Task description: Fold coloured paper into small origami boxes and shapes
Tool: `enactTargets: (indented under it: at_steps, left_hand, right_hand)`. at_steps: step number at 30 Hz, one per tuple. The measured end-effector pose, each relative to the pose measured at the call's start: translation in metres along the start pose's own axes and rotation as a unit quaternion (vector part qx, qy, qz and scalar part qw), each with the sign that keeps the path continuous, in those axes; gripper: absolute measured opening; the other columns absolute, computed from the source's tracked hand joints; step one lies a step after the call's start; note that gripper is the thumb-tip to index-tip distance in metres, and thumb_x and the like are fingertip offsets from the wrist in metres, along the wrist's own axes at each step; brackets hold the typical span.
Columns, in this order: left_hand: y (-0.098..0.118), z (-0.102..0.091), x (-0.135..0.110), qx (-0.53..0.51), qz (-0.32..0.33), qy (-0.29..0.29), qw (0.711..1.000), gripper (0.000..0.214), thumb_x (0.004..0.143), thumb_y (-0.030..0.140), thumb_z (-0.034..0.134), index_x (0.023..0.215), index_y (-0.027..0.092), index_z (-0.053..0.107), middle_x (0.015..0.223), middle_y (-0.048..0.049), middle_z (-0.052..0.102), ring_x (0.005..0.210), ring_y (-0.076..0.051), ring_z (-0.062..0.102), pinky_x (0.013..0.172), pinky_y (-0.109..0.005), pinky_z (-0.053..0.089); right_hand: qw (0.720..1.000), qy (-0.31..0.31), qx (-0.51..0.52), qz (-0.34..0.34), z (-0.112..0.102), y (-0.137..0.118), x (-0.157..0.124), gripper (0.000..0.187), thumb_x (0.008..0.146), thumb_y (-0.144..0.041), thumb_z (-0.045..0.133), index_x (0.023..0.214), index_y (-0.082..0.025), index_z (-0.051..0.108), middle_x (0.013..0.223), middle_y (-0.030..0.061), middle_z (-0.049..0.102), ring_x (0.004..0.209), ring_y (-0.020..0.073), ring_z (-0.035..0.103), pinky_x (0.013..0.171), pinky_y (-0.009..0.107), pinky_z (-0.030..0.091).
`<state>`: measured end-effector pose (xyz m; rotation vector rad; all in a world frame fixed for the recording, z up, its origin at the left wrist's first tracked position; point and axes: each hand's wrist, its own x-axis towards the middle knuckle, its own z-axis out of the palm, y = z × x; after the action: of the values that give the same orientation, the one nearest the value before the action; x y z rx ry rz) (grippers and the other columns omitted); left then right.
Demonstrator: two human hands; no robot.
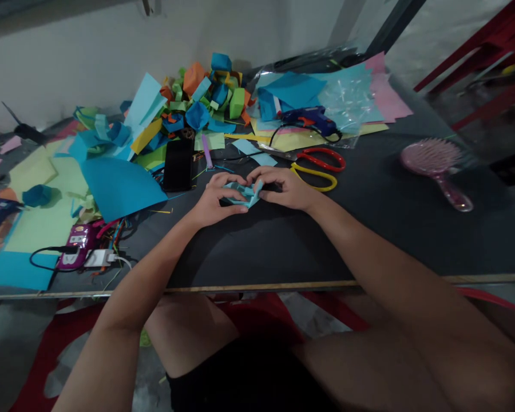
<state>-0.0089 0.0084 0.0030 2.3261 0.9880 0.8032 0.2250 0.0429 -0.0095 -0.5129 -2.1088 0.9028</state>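
Between the loosely curled fingers [261,172] of the left hand [214,201] and right hand [288,189], a small folded light-blue paper piece [253,198] is held; shaping seems in hand, and steady pressing is called for next.

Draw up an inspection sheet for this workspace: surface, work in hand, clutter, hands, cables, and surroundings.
Surface: dark tabletop, bare in front of the hands, covered with paper farther back.
Work in hand: light blue folded paper, held near the front edge.
Clutter: heap of colored paper pieces, black phone, scissors beyond the right hand, blue glue gun over paper sheets, pink hairbrush at right.
Left hand: fingers over the paper's left side.
Right hand: fingers at its right end.
Cables: black cable and white cable by the purple power strip.
Surroundings: pale wall behind; red chair, upper right.
Liquid spills: nothing seen.
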Motion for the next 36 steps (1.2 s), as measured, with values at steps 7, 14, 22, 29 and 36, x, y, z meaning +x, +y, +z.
enactTargets:
  at_steps: [7, 14, 22, 29, 36]
  left_hand:
    - [-0.003, -0.007, -0.002, 0.137, -0.001, 0.034, 0.99, 0.012, 0.083, 0.038, 0.076, 0.091, 0.029, 0.08, 0.126, -0.0059, 0.065, 0.129, -0.029, 0.045, 0.11, -0.05, 0.032]
    - [-0.014, -0.015, -0.007, 0.269, 0.04, 0.079, 0.959, 0.026, 0.098, 0.033, 0.053, 0.089, 0.029, 0.077, 0.129, -0.0029, 0.066, 0.134, -0.025, 0.045, 0.109, -0.044, 0.025]
    - [-0.015, -0.008, -0.009, 0.295, 0.089, 0.047, 0.95, 0.028, 0.102, 0.026, 0.046, 0.091, 0.03, 0.071, 0.133, 0.0012, 0.067, 0.131, -0.019, 0.049, 0.106, -0.041, 0.025]
    - [-0.013, -0.012, -0.006, 0.265, 0.039, 0.031, 0.963, 0.031, 0.093, 0.015, 0.049, 0.092, 0.027, 0.078, 0.135, -0.004, 0.063, 0.14, -0.027, 0.04, 0.11, -0.046, 0.02]
    - [-0.015, -0.014, -0.004, 0.25, 0.058, -0.001, 0.966, 0.032, 0.088, 0.012, 0.053, 0.086, 0.03, 0.079, 0.132, -0.004, 0.065, 0.136, -0.03, 0.045, 0.103, -0.05, 0.029]
  right_hand:
    - [0.993, 0.039, -0.105, -0.022, -0.005, -0.008, -0.001, 0.012, 0.086, -0.024, 0.062, 0.087, -0.026, 0.074, 0.102, 0.0043, 0.074, 0.095, 0.0215, 0.068, 0.09, 0.042, 0.052]
    - [0.976, 0.024, -0.211, -0.052, 0.003, -0.009, -0.002, 0.027, 0.092, -0.018, 0.053, 0.094, -0.028, 0.078, 0.103, 0.0058, 0.076, 0.097, 0.0254, 0.068, 0.09, 0.048, 0.053]
    - [0.969, 0.122, -0.213, -0.025, 0.013, -0.012, -0.002, 0.024, 0.091, -0.02, 0.055, 0.101, -0.026, 0.076, 0.109, 0.0065, 0.074, 0.102, 0.0257, 0.068, 0.093, 0.047, 0.055]
    - [0.977, 0.051, -0.208, 0.006, 0.008, -0.01, -0.001, 0.039, 0.094, -0.016, 0.048, 0.123, -0.031, 0.068, 0.13, 0.0066, 0.064, 0.121, 0.0274, 0.06, 0.101, 0.051, 0.052]
    - [0.972, -0.03, -0.229, -0.031, 0.005, -0.007, -0.002, 0.025, 0.093, -0.02, 0.054, 0.1, -0.027, 0.077, 0.122, 0.008, 0.069, 0.112, 0.0286, 0.063, 0.094, 0.05, 0.053]
